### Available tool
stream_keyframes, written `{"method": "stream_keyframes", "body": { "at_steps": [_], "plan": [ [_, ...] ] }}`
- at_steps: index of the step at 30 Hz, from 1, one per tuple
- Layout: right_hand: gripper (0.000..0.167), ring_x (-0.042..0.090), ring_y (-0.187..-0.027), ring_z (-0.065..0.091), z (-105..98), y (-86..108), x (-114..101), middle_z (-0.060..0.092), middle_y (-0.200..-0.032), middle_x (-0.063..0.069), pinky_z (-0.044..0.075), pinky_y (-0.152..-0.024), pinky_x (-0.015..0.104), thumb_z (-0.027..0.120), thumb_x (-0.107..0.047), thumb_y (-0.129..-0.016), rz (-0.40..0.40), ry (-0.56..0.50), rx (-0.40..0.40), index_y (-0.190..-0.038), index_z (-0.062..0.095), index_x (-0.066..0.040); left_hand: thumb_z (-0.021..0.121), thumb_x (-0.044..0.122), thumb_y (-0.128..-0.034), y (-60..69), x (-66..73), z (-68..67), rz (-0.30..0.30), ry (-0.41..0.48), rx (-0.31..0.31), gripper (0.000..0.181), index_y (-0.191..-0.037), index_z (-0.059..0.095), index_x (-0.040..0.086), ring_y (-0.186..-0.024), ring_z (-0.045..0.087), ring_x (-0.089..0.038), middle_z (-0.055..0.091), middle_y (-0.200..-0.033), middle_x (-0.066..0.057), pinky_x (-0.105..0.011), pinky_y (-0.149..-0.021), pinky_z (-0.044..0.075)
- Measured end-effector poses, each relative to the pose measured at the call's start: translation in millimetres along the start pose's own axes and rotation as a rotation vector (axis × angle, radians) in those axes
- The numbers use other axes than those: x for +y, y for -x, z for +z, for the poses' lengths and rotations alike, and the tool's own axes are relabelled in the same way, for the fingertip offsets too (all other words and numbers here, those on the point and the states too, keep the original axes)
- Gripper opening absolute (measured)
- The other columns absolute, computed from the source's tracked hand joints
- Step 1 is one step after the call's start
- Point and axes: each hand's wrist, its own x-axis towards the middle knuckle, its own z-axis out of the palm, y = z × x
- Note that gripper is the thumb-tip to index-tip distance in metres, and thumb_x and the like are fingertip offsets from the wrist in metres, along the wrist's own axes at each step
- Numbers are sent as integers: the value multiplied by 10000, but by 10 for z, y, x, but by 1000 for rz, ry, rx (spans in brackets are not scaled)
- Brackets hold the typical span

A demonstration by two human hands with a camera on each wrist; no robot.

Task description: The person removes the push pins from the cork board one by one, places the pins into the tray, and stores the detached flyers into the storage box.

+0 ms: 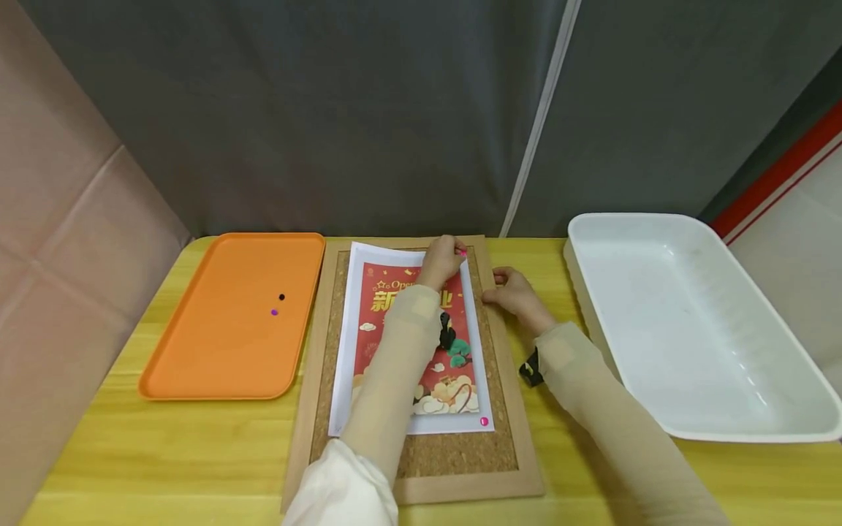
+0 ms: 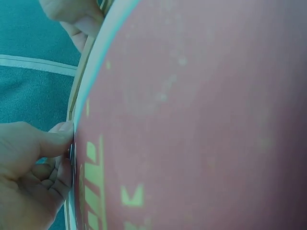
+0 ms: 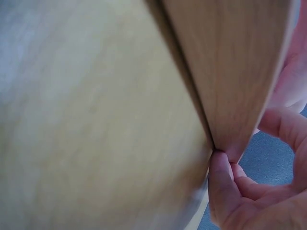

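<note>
A red and white poster (image 1: 368, 351) lies on a wood-framed cork board (image 1: 454, 456). At its upper right corner my left hand (image 1: 442, 261) pinches a pink pushpin (image 1: 463, 253); the pin's point is hidden. Another pink pushpin (image 1: 484, 421) sits at the poster's lower right corner. My right hand (image 1: 520, 296) grips the board's right edge, thumb and fingers around the wooden frame (image 3: 230, 72) in the right wrist view. The left wrist view shows my left hand (image 2: 33, 177) with curled fingertips against the poster, near my right hand (image 2: 76, 17).
To the left is an orange tray (image 1: 224, 321) holding a black pushpin (image 1: 281, 297) and a purple pushpin (image 1: 274, 313). A deep white bin (image 1: 691, 329) stands on the right. Behind the yellow wooden table (image 1: 177, 453) hangs a grey curtain (image 1: 329, 117).
</note>
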Motion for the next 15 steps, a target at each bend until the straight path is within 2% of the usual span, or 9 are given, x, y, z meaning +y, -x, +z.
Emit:
{"method": "stream_keyframes", "body": {
  "at_steps": [3,10,15],
  "plan": [
    [673,261,-1079,490,-7,7,-4,413,-1380,253,436,-858,262,574,-37,-819,2,-1,-4,-1420,293,78,556,130,-961,1,1,-8,7,-11,-8,253,-1180,664,61,-1019,621,-218,670,-1168,-94,-321,-877,512],
    [666,256,-1068,498,13,-12,6,426,-1357,243,457,-888,288,587,-52,-819,9,3,-2,-1409,305,75,540,120,-961,-13,19,-19,28,-135,-33,269,-1193,664,65,-1134,595,-207,652,-1246,-76,-322,-954,490],
    [666,269,-1087,496,29,-18,9,423,-1364,244,453,-926,316,584,-56,-817,11,-4,-4,-1407,305,74,538,121,-961,-12,13,-26,25,-146,-35,270,-1192,663,62,-1141,587,-210,645,-1258,-80,-323,-957,485]
  ]
}}
